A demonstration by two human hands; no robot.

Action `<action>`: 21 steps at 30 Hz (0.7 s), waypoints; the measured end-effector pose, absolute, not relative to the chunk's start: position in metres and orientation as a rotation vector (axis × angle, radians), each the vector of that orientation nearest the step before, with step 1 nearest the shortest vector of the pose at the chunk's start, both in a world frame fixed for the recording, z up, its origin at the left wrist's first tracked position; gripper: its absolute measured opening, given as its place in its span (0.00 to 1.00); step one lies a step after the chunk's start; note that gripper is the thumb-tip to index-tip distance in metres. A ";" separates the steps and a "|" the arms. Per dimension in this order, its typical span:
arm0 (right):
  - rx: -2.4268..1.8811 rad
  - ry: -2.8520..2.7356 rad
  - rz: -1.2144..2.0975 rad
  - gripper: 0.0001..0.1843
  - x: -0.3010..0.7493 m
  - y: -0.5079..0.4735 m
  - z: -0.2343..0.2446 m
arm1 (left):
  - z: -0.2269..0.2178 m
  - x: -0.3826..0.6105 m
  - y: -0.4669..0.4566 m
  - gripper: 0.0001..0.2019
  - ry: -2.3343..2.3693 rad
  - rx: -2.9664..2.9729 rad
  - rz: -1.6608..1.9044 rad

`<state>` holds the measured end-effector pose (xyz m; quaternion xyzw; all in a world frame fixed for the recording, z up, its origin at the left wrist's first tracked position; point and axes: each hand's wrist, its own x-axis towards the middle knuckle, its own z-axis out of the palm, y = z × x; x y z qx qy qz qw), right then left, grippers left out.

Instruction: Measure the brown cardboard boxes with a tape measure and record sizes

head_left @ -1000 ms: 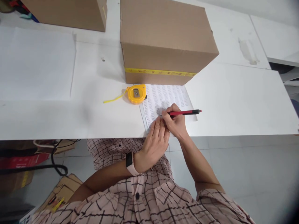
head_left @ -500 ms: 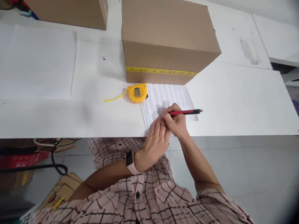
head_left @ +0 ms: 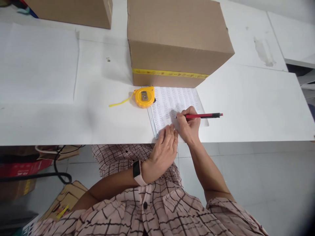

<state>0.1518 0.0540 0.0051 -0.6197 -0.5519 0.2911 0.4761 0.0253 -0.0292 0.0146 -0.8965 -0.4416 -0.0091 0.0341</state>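
My right hand [head_left: 190,126] grips a red and black pen [head_left: 204,115], its tip low over a sheet of paper [head_left: 161,106] covered in columns of small writing. My left hand [head_left: 164,152] lies with outstretched fingers on the sheet's near edge, left of the right hand. Touching the sheet's upper left corner is a yellow tape measure [head_left: 144,97], with a short length of its yellow blade [head_left: 120,103] pulled out to the left. Behind the sheet stands a cardboard box [head_left: 177,32] with yellow printed tape along its front. The sheet's far edge meets the base of this box.
Another cardboard box [head_left: 71,12] stands at the far left of the white table [head_left: 258,108]. Large white paper [head_left: 39,64] lies at left. Below the table edge are a black cable [head_left: 56,173] and flattened cardboard [head_left: 66,196] on the floor.
My right hand has slid a little to the right over the sheet with the pen, leaving a gap from my left hand. The left hand has barely moved.
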 end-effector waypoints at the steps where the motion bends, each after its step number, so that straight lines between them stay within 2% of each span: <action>1: -1.516 -1.348 0.710 0.10 0.152 0.054 0.005 | 0.013 0.026 -0.030 0.30 -1.364 -2.756 -0.019; 8: -1.531 -1.335 0.703 0.10 0.152 0.055 0.004 | 0.002 0.024 -0.045 0.35 -1.348 -2.749 -0.113; 18: -1.451 -1.412 0.865 0.12 0.147 0.050 0.006 | 0.013 0.020 -0.034 0.31 -1.410 -2.904 -0.183; 21: -1.474 -1.414 0.901 0.12 0.146 0.049 0.008 | 0.014 0.020 -0.028 0.33 -1.421 -2.937 -0.182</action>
